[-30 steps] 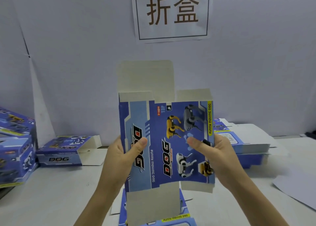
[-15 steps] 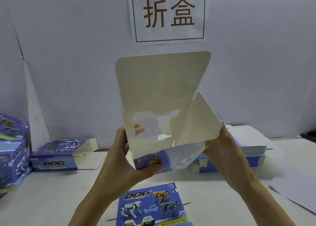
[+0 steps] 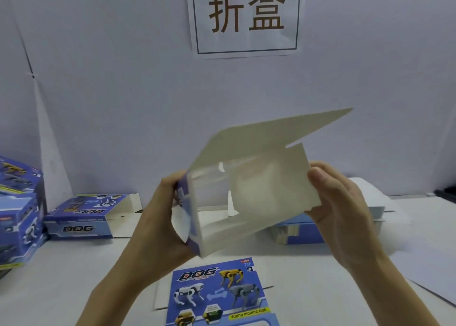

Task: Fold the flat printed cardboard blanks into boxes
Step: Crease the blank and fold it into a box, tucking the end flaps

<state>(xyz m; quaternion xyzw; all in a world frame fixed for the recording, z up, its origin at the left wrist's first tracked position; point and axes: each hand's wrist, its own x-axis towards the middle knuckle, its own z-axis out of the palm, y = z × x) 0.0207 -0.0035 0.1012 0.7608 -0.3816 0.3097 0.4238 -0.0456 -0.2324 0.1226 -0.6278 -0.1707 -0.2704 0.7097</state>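
Two: left hand [image 3: 160,217], right hand [image 3: 345,209]. One held box [image 3: 259,190]. One face-up blank [image 3: 217,293]. One sign [image 3: 246,39].

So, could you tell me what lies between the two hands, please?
The partly opened cardboard blank, white inside showing, gripped by left hand and right hand, seen in the head view.

Both forearms reach up from below. The left grip [image 3: 167,217] curls round the left wall of the box [image 3: 259,197]; the right grip [image 3: 343,207] pinches its right flap, thumb uppermost.
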